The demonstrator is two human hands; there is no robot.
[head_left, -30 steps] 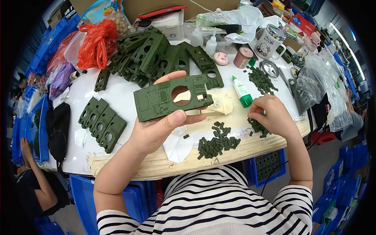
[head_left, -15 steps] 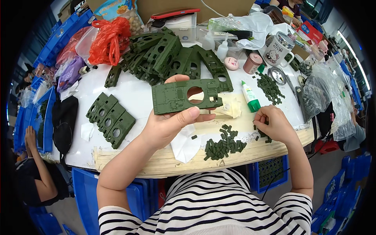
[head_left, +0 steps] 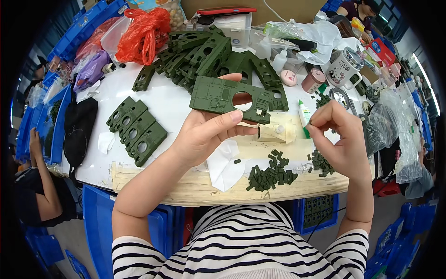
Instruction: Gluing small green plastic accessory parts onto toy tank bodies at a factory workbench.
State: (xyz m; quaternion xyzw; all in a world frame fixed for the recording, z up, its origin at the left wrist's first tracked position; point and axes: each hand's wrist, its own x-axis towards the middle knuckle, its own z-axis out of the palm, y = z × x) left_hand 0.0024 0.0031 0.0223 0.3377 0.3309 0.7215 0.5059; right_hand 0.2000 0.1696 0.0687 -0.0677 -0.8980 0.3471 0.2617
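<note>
My left hand (head_left: 197, 137) grips a dark green plastic model tank hull part (head_left: 211, 95), its large round hole facing up. To the right, my right hand (head_left: 343, 139) is raised with thumb and forefinger pinched together; anything between them is too small to make out. Behind its fingers stands a white glue bottle (head_left: 304, 115) with green ends, partly covered. Small dark green plastic pieces (head_left: 270, 176) lie heaped at the front of the table, and a second heap of pieces (head_left: 321, 163) sits just beside my right wrist.
Several similar hull parts (head_left: 138, 132) lie in a row at left; a larger stack (head_left: 213, 53) fills the back. A tape-covered block (head_left: 278, 132) and white paper (head_left: 223, 169) lie mid-table. At the right back are a mug (head_left: 341, 69) and a pink tin (head_left: 313, 80).
My right hand has lifted from the small pieces beside it and moved up toward the glue bottle. My left hand has raised the hull part slightly and tilted it. The view has shifted a little.
</note>
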